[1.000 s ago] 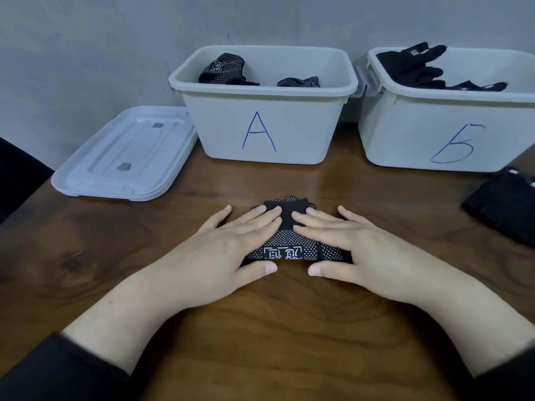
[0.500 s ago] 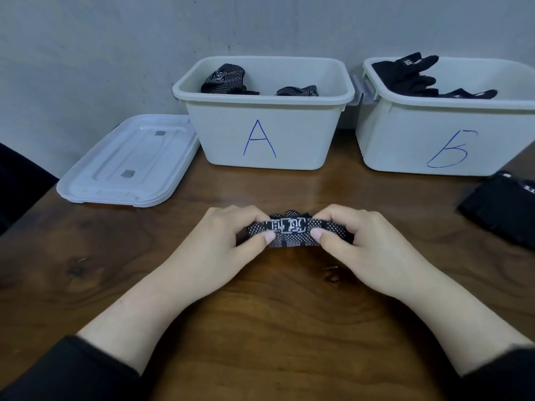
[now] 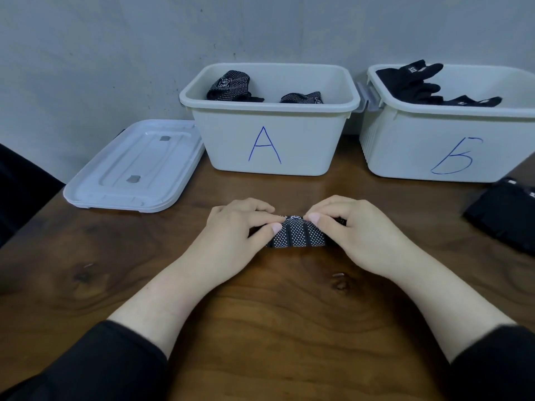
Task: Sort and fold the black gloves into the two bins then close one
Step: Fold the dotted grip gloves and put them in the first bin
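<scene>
While bins A (image 3: 269, 111) and Б (image 3: 451, 111) stand far, left hand (image 3: 231, 233) and right hand (image 3: 356, 230) pinch the dotted glove (image 3: 298, 235), apparently rolled, on the table (image 3: 275, 314).

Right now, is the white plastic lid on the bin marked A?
No, the white plastic lid lies flat on the wooden table, left of the open bin marked A.

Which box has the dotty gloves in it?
The bin marked A, on the left, beside the lid. Its gloves have white dots, like the one being folded. The other bin holds plain black gloves.
</scene>
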Demonstrator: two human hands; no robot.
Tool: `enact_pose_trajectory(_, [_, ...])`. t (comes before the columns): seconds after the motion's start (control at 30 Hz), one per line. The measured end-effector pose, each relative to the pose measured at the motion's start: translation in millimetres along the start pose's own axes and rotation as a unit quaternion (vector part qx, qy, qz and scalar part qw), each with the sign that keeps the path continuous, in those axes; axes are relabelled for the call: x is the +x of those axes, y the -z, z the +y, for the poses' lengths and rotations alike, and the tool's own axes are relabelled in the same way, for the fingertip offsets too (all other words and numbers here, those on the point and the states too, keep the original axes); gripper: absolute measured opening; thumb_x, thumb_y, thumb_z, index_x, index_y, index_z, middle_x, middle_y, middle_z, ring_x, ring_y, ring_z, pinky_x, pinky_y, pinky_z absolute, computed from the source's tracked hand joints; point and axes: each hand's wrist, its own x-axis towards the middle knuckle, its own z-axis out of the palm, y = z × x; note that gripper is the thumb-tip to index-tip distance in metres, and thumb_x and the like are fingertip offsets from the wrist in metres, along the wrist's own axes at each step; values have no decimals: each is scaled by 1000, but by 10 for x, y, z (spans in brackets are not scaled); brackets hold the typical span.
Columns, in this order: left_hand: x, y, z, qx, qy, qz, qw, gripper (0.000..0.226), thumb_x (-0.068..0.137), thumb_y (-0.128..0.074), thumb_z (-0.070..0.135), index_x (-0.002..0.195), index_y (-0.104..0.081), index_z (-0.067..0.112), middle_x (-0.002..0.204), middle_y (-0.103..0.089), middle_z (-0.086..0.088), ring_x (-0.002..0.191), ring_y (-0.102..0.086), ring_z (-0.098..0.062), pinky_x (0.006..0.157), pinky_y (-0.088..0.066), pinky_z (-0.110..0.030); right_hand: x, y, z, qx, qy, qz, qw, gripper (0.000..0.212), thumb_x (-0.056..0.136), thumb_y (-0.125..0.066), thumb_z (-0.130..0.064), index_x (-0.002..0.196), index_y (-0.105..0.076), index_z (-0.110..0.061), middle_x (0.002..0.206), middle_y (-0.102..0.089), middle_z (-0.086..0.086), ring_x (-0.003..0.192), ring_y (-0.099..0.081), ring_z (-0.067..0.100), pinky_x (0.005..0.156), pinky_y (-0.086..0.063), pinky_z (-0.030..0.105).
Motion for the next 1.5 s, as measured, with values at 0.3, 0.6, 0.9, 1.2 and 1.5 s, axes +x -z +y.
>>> enact_pose_trajectory(0.3, [-21, 29, -9, 3, -43, -25, 999, 32, 94, -64, 45, 126, -63, 41, 129, -56, 24, 126, -45, 4, 116, -25, -39, 559, 324, -424, -138, -87, -254, 953, 38, 85, -80, -30, 119, -67, -25, 106, -68, -13, 100, -66, 8, 90, -49, 20])
enact_pose_trajectory(0.6, [-34, 97, -47, -85, 16, -37, 996, 63, 81, -71, 57, 137, -46, 43, 127, -61, 21, 124, -53, 3, 113, -40, -34, 714, 193, -675, -232, -94, -314, 916, 16, 82, -79, -30, 97, -73, -27, 89, -70, -11, 90, -65, 14, 86, -53, 34])
enact_pose_trajectory(0.9, [5, 110, 49, -385, 161, 271, 867, 17, 95, -61, 43, 107, -67, 33, 102, -72, 13, 97, -70, -10, 92, -58, -42, 440, 389, -552, 134, -164, -98, 972, 32, 73, -83, -14, 93, -69, 6, 86, -64, 23, 80, -51, 28, 74, -38, 35])
enact_pose_trajectory(1.2, [134, 295, -126, -137, 30, 276, 951, 33, 101, -55, 26, 134, -57, 25, 128, -57, 15, 122, -49, 0, 106, -37, -25, 546, 1174, -927, 203, -140, -17, 969, 18, 92, -66, -2, 108, -64, 7, 111, -72, 23, 99, -71, 23, 96, -56, 38])
enact_pose_trajectory(1.5, [850, 804, -314, 81, -103, 298, 946, 44, 99, -46, 38, 128, -68, 14, 133, -62, -3, 127, -52, -24, 114, -31, -43, 1309, 1644, -1260, 68, -176, 106, 976, 12, 89, -74, -10, 83, -64, -11, 74, -64, 7, 51, -62, 9, 43, -44, 16])
